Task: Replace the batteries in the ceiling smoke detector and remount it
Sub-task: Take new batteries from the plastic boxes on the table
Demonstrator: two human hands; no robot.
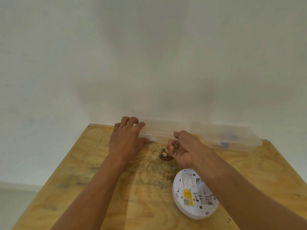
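The white round smoke detector lies on its face on the wooden table, at the near right. Its back is up, showing a yellow label and an open compartment, and my right forearm crosses over its right side. My left hand is on the left end of a clear plastic box against the wall. The fingers are over the lid and the thumb is at the front edge beside a small white latch. My right hand hovers just in front of that box, fingers curled, with nothing visible in it.
A second clear plastic box holding small blue items sits at the back right against the white wall. A dark knot marks the stained table top between my hands. The table's left edge drops to the floor.
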